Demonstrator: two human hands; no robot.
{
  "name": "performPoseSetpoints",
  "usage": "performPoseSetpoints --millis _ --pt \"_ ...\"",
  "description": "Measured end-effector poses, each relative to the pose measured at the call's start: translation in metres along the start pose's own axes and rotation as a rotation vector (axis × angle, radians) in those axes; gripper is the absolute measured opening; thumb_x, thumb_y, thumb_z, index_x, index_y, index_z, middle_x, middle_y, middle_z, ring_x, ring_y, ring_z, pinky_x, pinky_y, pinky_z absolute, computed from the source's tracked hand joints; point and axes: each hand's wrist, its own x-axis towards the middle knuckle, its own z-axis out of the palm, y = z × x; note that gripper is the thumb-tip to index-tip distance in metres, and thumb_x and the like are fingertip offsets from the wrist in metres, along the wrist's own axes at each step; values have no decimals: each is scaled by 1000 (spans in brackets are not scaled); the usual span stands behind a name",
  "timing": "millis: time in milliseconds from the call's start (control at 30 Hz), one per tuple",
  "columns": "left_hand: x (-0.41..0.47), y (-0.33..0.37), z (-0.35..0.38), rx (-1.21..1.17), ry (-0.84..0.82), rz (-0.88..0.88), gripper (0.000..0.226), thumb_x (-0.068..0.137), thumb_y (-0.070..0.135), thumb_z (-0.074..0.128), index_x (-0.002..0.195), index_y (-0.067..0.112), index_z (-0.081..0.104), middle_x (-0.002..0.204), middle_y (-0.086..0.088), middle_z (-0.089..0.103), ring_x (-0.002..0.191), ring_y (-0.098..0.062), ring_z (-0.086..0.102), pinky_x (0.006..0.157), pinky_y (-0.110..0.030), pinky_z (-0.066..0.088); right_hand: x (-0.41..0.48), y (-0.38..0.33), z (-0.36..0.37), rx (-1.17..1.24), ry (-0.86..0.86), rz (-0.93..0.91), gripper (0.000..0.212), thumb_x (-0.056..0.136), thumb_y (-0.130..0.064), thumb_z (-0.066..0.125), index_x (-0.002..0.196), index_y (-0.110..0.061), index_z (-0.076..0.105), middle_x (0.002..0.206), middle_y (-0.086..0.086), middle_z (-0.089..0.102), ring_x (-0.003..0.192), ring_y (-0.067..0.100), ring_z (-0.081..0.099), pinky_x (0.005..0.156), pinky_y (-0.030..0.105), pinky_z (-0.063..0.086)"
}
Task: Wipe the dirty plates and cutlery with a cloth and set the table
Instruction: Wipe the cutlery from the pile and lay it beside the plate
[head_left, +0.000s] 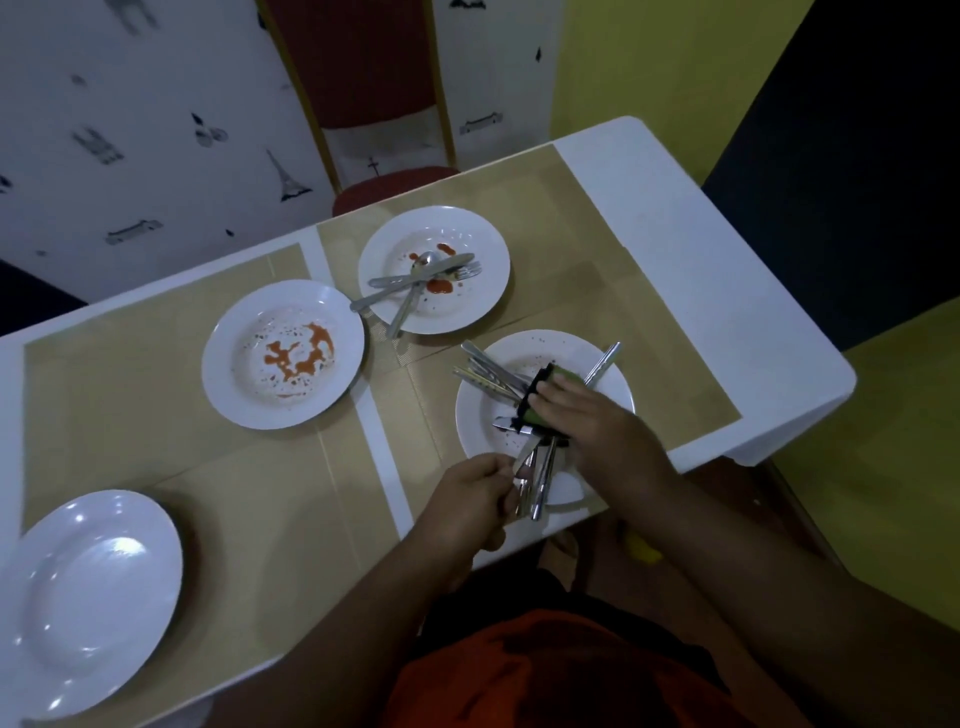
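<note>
My right hand (592, 421) grips a green cloth with a black edge (540, 389) over the near right plate (613, 384). My left hand (475, 496) pinches a bundle of cutlery handles (537, 480) at that plate's near rim. More cutlery (488, 374) fans out across the plate's far side. A plate smeared with red sauce (283, 353) lies at the middle. Behind it, another stained plate (434, 270) carries a fork, a spoon and a knife (415, 283). A clean white plate (88, 597) sits near left.
Beige placemats (260, 493) cover the white table (701, 291). A red chair (374, 104) stands beyond the far edge against a patterned wall. Yellow floor lies to the right of the table.
</note>
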Motion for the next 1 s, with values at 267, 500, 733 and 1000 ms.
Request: performPoseSetpoints --millis 267,500,733,1000 --pt "7 10 -8 -50 50 -63 25 96 4 38 93 10 62 56 1 46 41 -9 29 44 -20 19 2 -19 5 16 -43 -95 64 74 8 39 131 -16 56 140 1 51 136 14 38 109 31 34" --pt "-1 -2 -20 -153 -103 -144 15 101 1 45 101 10 57 75 -3 66 69 -14 65 56 -30 51 28 -19 -23 93 63 113 64 70 17 52 126 -14 61 136 2 55 135 15 39 107 28 33" --pt "-3 7 -30 -348 -183 -104 20 101 -6 42 108 3 59 85 -8 69 73 -18 67 54 -24 54 8 -34 2 -70 -91 -302 47 88 -6 33 125 -13 61 135 4 56 133 23 42 109 26 28" --pt "-5 0 -34 -229 -158 -155 27 104 2 42 120 0 63 95 -10 69 55 -8 53 44 -18 34 42 3 -6 -17 11 101 63 71 16 48 127 -10 59 136 8 54 135 25 40 109 37 35"
